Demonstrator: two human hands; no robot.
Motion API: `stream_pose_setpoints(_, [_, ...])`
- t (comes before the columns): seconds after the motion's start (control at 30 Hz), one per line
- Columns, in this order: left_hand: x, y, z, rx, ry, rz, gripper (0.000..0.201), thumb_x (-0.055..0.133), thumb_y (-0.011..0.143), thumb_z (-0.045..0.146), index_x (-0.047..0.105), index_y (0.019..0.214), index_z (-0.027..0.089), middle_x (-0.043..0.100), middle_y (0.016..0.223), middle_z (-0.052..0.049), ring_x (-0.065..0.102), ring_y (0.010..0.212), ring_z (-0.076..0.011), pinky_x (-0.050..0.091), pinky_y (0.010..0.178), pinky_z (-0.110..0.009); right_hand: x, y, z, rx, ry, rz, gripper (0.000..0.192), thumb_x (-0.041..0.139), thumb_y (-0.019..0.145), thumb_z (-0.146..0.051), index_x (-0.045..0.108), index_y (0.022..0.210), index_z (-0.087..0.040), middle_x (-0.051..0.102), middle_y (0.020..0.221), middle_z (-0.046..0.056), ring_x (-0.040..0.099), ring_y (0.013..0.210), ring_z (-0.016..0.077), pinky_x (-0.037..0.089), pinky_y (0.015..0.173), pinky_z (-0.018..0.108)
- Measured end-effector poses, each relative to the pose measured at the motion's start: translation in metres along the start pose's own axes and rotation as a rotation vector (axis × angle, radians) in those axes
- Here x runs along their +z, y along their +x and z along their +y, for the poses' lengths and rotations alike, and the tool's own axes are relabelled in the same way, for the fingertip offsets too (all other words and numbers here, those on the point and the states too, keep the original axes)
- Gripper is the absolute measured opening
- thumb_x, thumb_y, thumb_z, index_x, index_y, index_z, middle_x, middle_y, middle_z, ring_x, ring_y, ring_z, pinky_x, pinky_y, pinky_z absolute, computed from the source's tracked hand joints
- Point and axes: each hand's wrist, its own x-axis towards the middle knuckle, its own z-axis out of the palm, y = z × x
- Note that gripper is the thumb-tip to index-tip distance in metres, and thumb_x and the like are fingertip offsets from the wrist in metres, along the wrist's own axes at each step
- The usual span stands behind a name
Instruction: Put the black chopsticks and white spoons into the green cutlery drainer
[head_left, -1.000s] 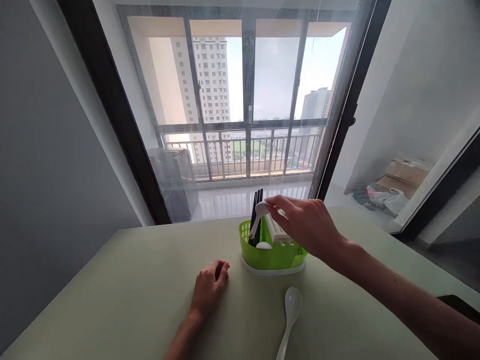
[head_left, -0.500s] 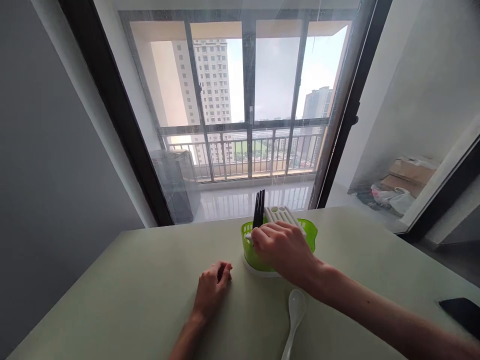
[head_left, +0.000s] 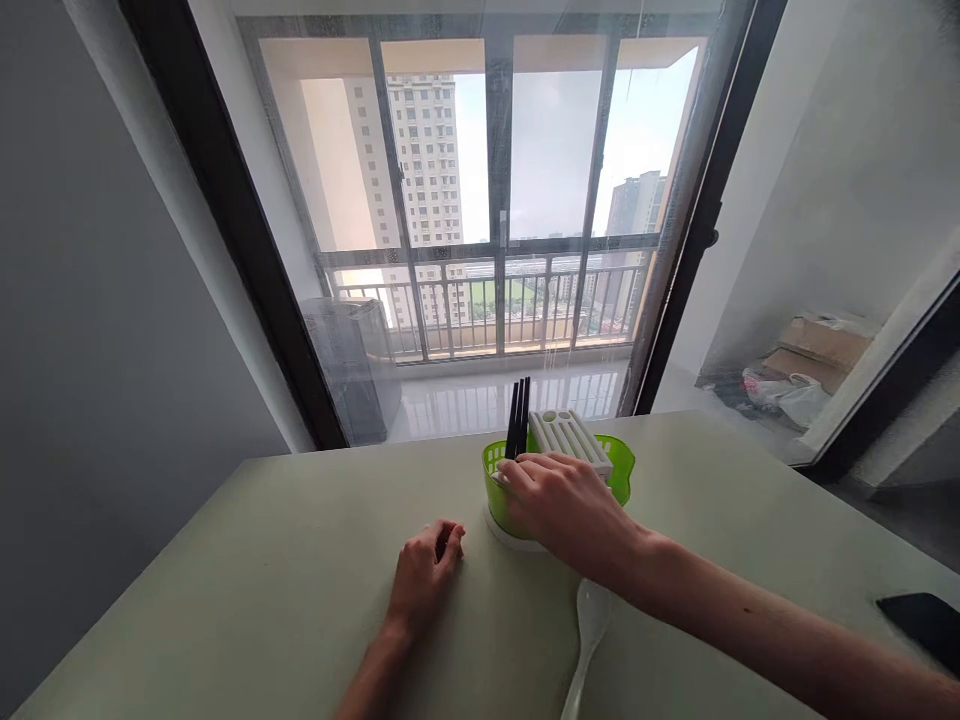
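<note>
Green cutlery basket [head_left: 624,474] on white base, standing mid-worktop [head_left: 247,590] near window side. Black chopsticks [head_left: 517,418] upright in left compartment; white slotted insert [head_left: 568,438] across the top, tilted. Right hand [head_left: 564,505] laid over basket's near rim, palm down, fingers loosely curled, fingertips at a small white piece on the rim; whether anything gripped, cannot tell, view blocked by the hand itself. Left hand [head_left: 421,577] resting on worktop just left of basket, apart from it, curled into a loose fist, holding nothing visible. White spoon [head_left: 586,640] lying on worktop near side of basket, partly under right forearm, bowl toward basket. Black phone [head_left: 921,618] flat at right edge, well apart.
</note>
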Motion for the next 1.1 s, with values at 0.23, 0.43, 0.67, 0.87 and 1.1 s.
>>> stream_pose_setpoints(0.23, [0.003,0.0,-0.003,0.015,0.033,0.01,0.039,0.042,0.099,0.051,0.067,0.085,0.023,0.072,0.075,-0.001,0.066,0.072,-0.0194,0.043,0.068,-0.028,-0.016,-0.035,0.024,-0.223,0.167,0.318,0.028,0.06,0.097,-0.02,0.054,0.124,-0.019,0.075,0.113,0.011,0.072,0.1,0.0225,0.057,0.084,0.035])
stream_pose_setpoints(0.43, [0.004,0.001,-0.008,0.02,0.044,-0.002,0.04,0.041,0.1,0.05,0.068,0.09,0.023,0.072,0.078,-0.002,0.066,0.074,-0.0199,0.043,0.07,-0.028,-0.009,-0.089,0.032,-0.386,0.131,0.175,0.02,0.055,0.093,-0.018,0.059,0.113,-0.02,0.076,0.102,0.007,0.074,0.077,0.0156,0.055,0.066,0.024])
stream_pose_setpoints(0.67, [0.003,0.001,-0.006,0.038,0.064,0.002,0.04,0.041,0.1,0.05,0.068,0.091,0.022,0.072,0.078,-0.002,0.066,0.074,-0.0197,0.044,0.071,-0.029,0.034,-0.134,0.04,-0.142,0.044,-0.217,0.054,0.058,0.083,-0.007,0.055,0.135,-0.024,0.06,0.141,0.015,0.076,0.087,0.0235,0.058,0.069,0.031])
stream_pose_setpoints(0.87, [0.003,0.002,-0.007,0.026,0.075,0.008,0.042,0.042,0.098,0.052,0.07,0.092,0.021,0.072,0.078,-0.003,0.066,0.074,-0.0207,0.044,0.068,-0.029,0.062,-0.136,0.039,0.304,0.296,-0.352,0.042,0.057,0.094,-0.026,0.056,0.136,-0.024,0.069,0.129,0.012,0.076,0.085,0.0244,0.056,0.072,0.033])
stream_pose_setpoints(1.1, [0.003,0.002,-0.006,0.01,0.037,0.004,0.041,0.042,0.098,0.053,0.069,0.091,0.023,0.073,0.077,-0.001,0.066,0.072,-0.0195,0.044,0.069,-0.029,0.087,-0.131,0.034,0.519,0.504,-0.468,0.027,0.051,0.092,-0.02,0.067,0.113,-0.017,0.074,0.114,0.013,0.07,0.108,0.0285,0.051,0.084,0.035])
